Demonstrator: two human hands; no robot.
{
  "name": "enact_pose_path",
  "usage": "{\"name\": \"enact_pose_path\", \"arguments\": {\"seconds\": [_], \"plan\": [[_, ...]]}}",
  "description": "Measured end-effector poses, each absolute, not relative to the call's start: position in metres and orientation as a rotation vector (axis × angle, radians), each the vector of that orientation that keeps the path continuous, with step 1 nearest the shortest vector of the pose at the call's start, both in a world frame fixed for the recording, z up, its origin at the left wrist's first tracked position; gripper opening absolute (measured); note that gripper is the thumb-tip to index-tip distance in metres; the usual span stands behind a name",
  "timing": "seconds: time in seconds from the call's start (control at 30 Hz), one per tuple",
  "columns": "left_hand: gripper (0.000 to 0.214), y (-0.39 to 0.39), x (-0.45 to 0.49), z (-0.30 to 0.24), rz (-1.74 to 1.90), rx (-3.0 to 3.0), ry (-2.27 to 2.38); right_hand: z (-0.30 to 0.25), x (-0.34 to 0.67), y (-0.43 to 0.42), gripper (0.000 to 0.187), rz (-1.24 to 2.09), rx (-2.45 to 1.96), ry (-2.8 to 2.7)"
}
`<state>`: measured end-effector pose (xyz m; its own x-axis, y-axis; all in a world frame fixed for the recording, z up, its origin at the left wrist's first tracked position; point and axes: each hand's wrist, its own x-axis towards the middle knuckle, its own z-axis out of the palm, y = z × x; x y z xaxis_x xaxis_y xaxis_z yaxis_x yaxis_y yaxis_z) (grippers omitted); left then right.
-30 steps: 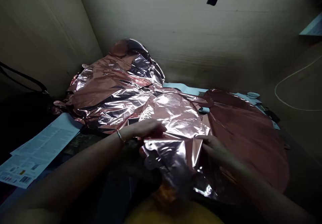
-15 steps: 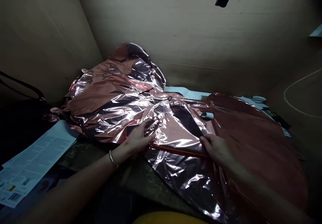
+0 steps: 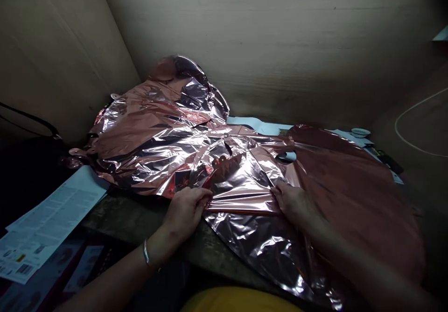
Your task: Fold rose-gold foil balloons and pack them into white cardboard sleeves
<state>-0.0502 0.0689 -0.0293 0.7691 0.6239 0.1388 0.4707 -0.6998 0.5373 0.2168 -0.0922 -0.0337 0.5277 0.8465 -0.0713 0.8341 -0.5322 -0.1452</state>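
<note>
My left grip (image 3: 185, 213) and right grip (image 3: 297, 205) pinch the straight edge of a shiny rose-pink foil sheet (image 3: 245, 179) on the dark mottled counter (image 3: 121, 218), seemingly mid-fold, which calls for keeping that edge taut and even.

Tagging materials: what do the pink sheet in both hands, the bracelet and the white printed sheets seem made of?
Pink sheet: probably metallised plastic film, mirror-glossy; sharp creases and bright glints.
Bracelet: likely polished silvery metal; a bright highlight.
White printed sheets: probably paper or thin card, fairly matt; straight edges, no glints.
</note>
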Motion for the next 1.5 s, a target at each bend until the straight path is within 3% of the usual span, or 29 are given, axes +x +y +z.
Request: {"name": "enact_pose_path", "arguments": {"seconds": [0.17,0.23,0.33,0.47,0.6,0.8,0.9,1.07,1.17,1.27,1.37,1.5], "plan": [[0.027,0.058,-0.057,-0.016,0.437,2.820,1.082,-0.032,0.215,-0.088,0.025,0.206,-2.691,-1.491],[0.039,0.053,-0.050,-0.012,0.526,2.985,0.812,-0.030,0.215,-0.087,0.025,0.211,-2.687,-1.506],[0.041,0.051,-0.033,-0.012,0.320,3.013,0.317,-0.027,0.218,-0.089,0.026,0.194,-2.683,-1.524],[0.030,0.059,-0.022,-0.020,0.171,2.987,0.335,-0.020,0.218,-0.102,0.029,0.036,-2.590,-1.587],[0.025,0.060,-0.018,-0.027,0.365,2.995,0.275,-0.017,0.206,-0.114,0.051,-0.373,-2.134,-2.043],[0.027,0.038,-0.010,-0.019,0.882,2.933,-0.066,0.005,0.190,-0.152,0.044,-0.753,-2.187,-2.105],[0.031,0.033,-0.015,-0.024,0.895,2.968,-0.160,0.006,0.186,-0.188,0.044,-0.872,-2.235,-2.076],[0.035,0.047,-0.037,-0.028,0.398,3.091,-0.229,-0.038,0.170,-0.220,0.045,-0.723,-2.284,-1.910],[0.038,0.058,-0.046,0.002,0.125,3.046,-0.030,-0.052,0.166,-0.224,0.048,-0.641,-2.317,-1.797],[0.043,0.052,-0.028,0.038,0.075,2.789,0.034,-0.043,0.172,-0.228,0.048,-0.465,-2.306,-1.979],[0.042,0.029,0.023,0.046,0.112,2.604,-0.260,-0.027,0.178,-0.229,0.050,-0.316,-2.293,-2.096],[0.046,0.002,0.094,0.009,0.009,2.604,-0.737,-0.010,0.176,-0.222,0.046,-0.127,-2.309,-2.101]]}}
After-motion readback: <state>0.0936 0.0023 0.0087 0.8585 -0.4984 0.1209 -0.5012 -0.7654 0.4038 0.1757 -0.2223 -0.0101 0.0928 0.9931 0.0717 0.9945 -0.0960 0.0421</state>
